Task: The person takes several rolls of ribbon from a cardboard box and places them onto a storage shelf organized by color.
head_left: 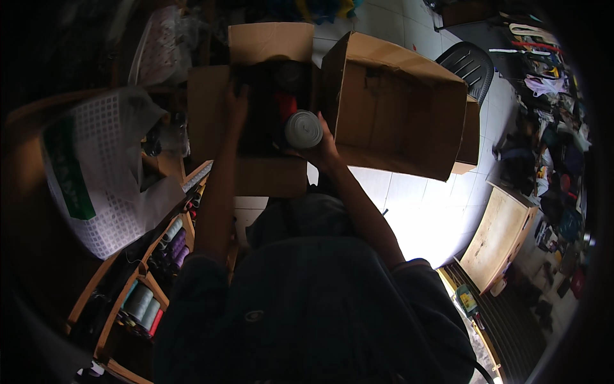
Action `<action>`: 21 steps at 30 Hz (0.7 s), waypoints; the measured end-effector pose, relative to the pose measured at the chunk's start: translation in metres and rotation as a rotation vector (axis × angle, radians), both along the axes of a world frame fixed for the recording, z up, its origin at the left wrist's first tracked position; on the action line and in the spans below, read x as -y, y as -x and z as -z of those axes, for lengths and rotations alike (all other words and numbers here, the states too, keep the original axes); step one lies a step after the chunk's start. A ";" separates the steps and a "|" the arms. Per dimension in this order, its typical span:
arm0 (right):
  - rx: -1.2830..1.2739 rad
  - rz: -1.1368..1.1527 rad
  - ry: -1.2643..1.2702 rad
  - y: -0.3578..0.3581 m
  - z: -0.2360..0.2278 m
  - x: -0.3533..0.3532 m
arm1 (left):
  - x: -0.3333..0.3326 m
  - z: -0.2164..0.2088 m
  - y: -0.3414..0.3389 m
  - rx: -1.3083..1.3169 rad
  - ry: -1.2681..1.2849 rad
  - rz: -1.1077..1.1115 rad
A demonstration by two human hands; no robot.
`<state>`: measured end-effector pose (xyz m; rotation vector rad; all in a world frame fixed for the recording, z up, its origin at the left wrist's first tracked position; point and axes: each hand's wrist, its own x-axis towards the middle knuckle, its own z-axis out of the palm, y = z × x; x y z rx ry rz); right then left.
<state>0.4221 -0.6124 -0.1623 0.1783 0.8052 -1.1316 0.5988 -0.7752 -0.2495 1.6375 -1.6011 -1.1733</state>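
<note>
My right hand (pixel 325 150) is closed around a grey roll (pixel 303 129) with a ringed round end, held over the near right part of an open cardboard box (pixel 271 43). My left hand (pixel 237 102) is at the box's left side, with its fingers apart and nothing seen in them; shadow dims its fingertips. Inside the box, a red thing (pixel 285 104) lies just beyond the roll. A dark round thing (pixel 291 75) sits farther back in it. The rest of the inside is too dark to make out.
A second, larger open cardboard box (pixel 400 105) stands to the right, near a black plastic chair (pixel 470 64). At left are a white-and-green plastic bag (pixel 102 169) and wooden compartments holding thread spools (pixel 142 304). A wooden drawer-like piece (pixel 495 237) and piled goods (pixel 556 153) lie far right.
</note>
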 end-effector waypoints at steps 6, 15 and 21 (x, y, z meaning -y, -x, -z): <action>-0.016 -0.014 0.060 0.001 0.007 0.003 | -0.045 -0.165 0.005 -0.175 -0.087 0.216; -0.070 -0.004 0.025 -0.004 -0.014 0.003 | -0.099 -0.179 0.033 -0.003 0.113 0.329; -0.033 -0.046 0.121 0.008 -0.027 -0.013 | -0.137 -0.167 0.047 -0.003 0.220 0.165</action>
